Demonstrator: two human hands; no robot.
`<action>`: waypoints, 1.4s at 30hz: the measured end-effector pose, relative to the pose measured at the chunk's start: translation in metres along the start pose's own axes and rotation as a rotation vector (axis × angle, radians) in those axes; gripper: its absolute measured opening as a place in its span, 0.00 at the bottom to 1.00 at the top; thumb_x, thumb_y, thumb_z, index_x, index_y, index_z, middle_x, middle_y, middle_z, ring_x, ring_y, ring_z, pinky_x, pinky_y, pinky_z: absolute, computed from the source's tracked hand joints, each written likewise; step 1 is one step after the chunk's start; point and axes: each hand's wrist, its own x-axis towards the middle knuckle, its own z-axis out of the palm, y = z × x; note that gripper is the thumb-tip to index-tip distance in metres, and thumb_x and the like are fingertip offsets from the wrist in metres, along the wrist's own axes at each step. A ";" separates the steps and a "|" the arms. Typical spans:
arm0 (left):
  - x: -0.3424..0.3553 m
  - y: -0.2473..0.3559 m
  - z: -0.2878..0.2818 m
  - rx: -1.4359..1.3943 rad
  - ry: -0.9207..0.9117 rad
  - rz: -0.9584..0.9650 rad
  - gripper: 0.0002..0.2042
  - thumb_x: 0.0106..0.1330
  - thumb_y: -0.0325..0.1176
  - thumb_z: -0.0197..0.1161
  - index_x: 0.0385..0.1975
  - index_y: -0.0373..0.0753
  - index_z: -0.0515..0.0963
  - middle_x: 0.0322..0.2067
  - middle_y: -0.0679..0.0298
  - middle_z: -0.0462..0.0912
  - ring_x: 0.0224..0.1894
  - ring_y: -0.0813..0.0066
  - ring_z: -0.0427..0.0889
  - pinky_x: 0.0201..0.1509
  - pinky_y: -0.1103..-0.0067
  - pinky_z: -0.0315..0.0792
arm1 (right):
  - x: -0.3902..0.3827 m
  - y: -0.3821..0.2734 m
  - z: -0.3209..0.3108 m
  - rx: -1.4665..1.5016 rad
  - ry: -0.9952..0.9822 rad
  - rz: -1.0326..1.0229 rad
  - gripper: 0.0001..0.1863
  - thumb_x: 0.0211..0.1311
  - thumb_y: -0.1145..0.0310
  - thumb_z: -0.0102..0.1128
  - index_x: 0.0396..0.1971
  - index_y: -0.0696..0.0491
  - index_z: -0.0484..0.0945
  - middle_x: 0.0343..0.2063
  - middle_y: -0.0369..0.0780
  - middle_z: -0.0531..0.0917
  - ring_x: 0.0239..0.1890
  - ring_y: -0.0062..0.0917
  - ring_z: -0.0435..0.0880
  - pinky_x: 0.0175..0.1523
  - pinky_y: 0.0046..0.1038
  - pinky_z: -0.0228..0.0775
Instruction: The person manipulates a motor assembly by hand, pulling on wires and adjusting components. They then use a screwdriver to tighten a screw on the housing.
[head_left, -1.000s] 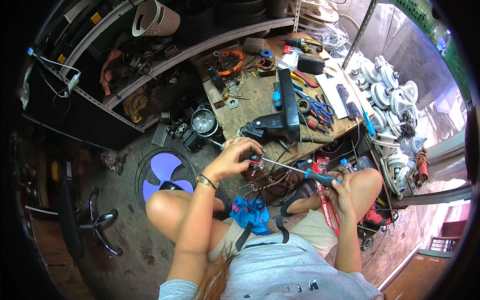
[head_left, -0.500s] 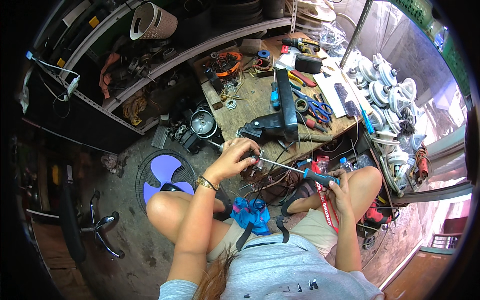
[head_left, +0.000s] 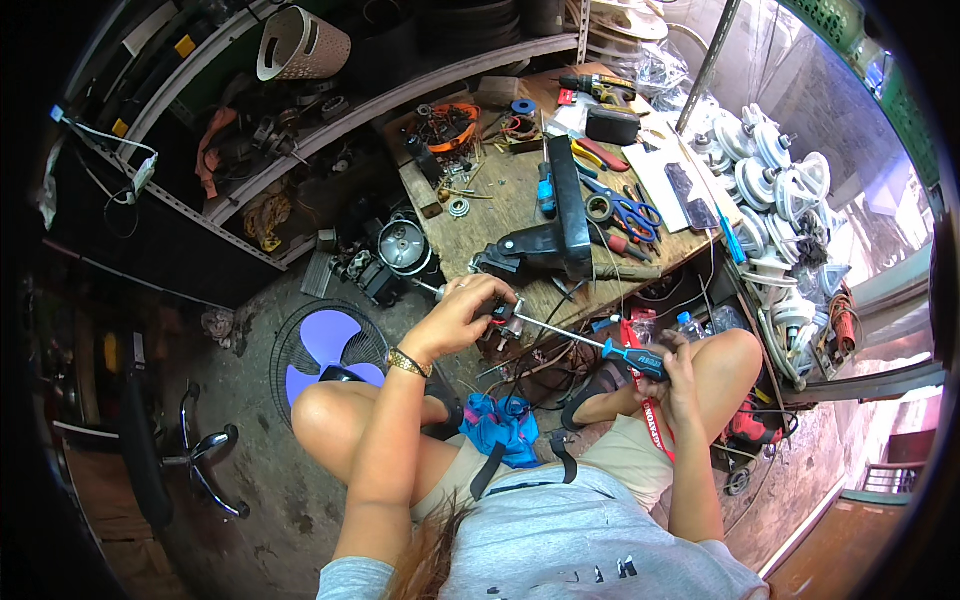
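Observation:
My left hand [head_left: 458, 322], with a gold watch at its wrist, is closed around a small motor part [head_left: 506, 314] over the bench's front edge. A thin metal shaft [head_left: 428, 287] sticks out on its left side; the fingers cover much of the rest. In my right hand [head_left: 682, 383], above my right thigh, is a blue and black screwdriver [head_left: 634, 358]. Its long blade points left and up, and the tip meets the motor part. Just beyond my left hand a black fan stand [head_left: 545, 240] lies on the wooden bench [head_left: 480, 225].
On the bench are blue scissors [head_left: 634, 215], pliers [head_left: 600, 155], a cordless drill [head_left: 605, 90] and an orange basket [head_left: 456, 130]. White fan parts [head_left: 765, 180] are piled at the right. A purple-bladed fan [head_left: 328, 340] lies on the floor at left. Wires hang below the bench.
The screwdriver handle has turned about its length, showing more blue, and my right fingers have shifted on it. My left hand and the motor part have tilted slightly.

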 end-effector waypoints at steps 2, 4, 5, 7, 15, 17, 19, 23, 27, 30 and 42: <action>0.001 0.000 0.001 0.032 0.014 0.018 0.23 0.49 0.18 0.56 0.47 0.44 0.75 0.50 0.66 0.77 0.58 0.63 0.71 0.66 0.65 0.56 | 0.001 0.006 0.005 0.007 0.040 -0.133 0.19 0.72 0.64 0.53 0.57 0.51 0.60 0.39 0.40 0.76 0.24 0.19 0.78 0.26 0.19 0.74; 0.000 0.002 0.002 0.045 0.021 0.009 0.24 0.48 0.18 0.55 0.48 0.44 0.74 0.50 0.65 0.77 0.58 0.62 0.71 0.67 0.65 0.56 | 0.007 0.015 -0.004 -0.107 0.020 -0.182 0.22 0.71 0.62 0.53 0.59 0.51 0.59 0.40 0.41 0.76 0.24 0.21 0.80 0.26 0.20 0.75; 0.000 0.003 0.002 0.045 0.020 -0.009 0.24 0.48 0.17 0.55 0.48 0.44 0.74 0.50 0.65 0.77 0.59 0.62 0.71 0.67 0.65 0.56 | 0.014 0.019 -0.020 -0.222 -0.020 -0.163 0.25 0.71 0.60 0.54 0.60 0.51 0.57 0.41 0.42 0.76 0.26 0.24 0.81 0.27 0.21 0.77; -0.003 0.003 0.002 0.034 0.020 -0.025 0.25 0.47 0.17 0.54 0.48 0.44 0.74 0.51 0.65 0.77 0.59 0.62 0.70 0.67 0.65 0.56 | 0.022 0.016 -0.037 -0.388 -0.090 -0.017 0.32 0.68 0.59 0.58 0.64 0.50 0.52 0.42 0.42 0.75 0.30 0.29 0.82 0.31 0.26 0.81; -0.003 0.004 0.001 0.002 -0.012 -0.061 0.26 0.46 0.18 0.54 0.49 0.44 0.74 0.51 0.65 0.77 0.60 0.62 0.70 0.68 0.66 0.54 | 0.009 -0.002 -0.023 -0.224 -0.148 0.010 0.28 0.69 0.58 0.56 0.62 0.50 0.56 0.45 0.42 0.73 0.40 0.27 0.80 0.34 0.28 0.82; -0.003 0.003 0.002 -0.010 0.003 -0.038 0.25 0.45 0.19 0.54 0.48 0.44 0.74 0.51 0.65 0.78 0.60 0.61 0.70 0.68 0.66 0.54 | 0.009 -0.004 -0.014 -0.124 -0.111 0.018 0.27 0.71 0.58 0.54 0.62 0.50 0.56 0.43 0.42 0.74 0.33 0.24 0.80 0.31 0.25 0.81; -0.001 0.001 0.001 -0.028 0.012 -0.025 0.25 0.45 0.20 0.53 0.48 0.43 0.74 0.50 0.64 0.78 0.61 0.61 0.70 0.68 0.66 0.54 | 0.007 -0.003 -0.005 -0.019 -0.060 -0.052 0.26 0.72 0.58 0.52 0.63 0.50 0.55 0.44 0.42 0.74 0.30 0.23 0.81 0.28 0.21 0.79; -0.001 -0.001 0.003 -0.074 0.007 -0.036 0.23 0.46 0.23 0.53 0.47 0.41 0.74 0.49 0.63 0.79 0.60 0.61 0.70 0.69 0.67 0.54 | 0.011 -0.004 -0.017 -0.266 -0.051 -0.062 0.31 0.70 0.58 0.55 0.65 0.49 0.51 0.47 0.43 0.73 0.41 0.28 0.80 0.30 0.20 0.79; -0.002 0.003 0.000 -0.142 0.003 -0.091 0.25 0.47 0.25 0.51 0.50 0.40 0.74 0.52 0.60 0.77 0.61 0.60 0.68 0.71 0.67 0.51 | 0.009 0.000 -0.008 -0.152 -0.033 -0.151 0.29 0.72 0.64 0.51 0.67 0.47 0.51 0.43 0.41 0.74 0.27 0.18 0.78 0.25 0.17 0.74; -0.001 0.002 0.000 -0.146 0.003 -0.091 0.28 0.47 0.25 0.51 0.53 0.41 0.75 0.54 0.58 0.75 0.63 0.59 0.67 0.72 0.66 0.50 | 0.010 -0.003 -0.020 -0.387 -0.120 -0.144 0.32 0.70 0.63 0.53 0.68 0.48 0.49 0.47 0.43 0.74 0.32 0.23 0.80 0.30 0.18 0.76; -0.001 0.003 0.001 -0.082 -0.025 -0.082 0.28 0.46 0.28 0.52 0.54 0.42 0.76 0.56 0.58 0.75 0.66 0.59 0.66 0.72 0.66 0.49 | -0.001 -0.019 -0.006 -0.194 -0.141 -0.131 0.27 0.71 0.68 0.49 0.67 0.48 0.55 0.44 0.38 0.72 0.33 0.17 0.76 0.30 0.19 0.70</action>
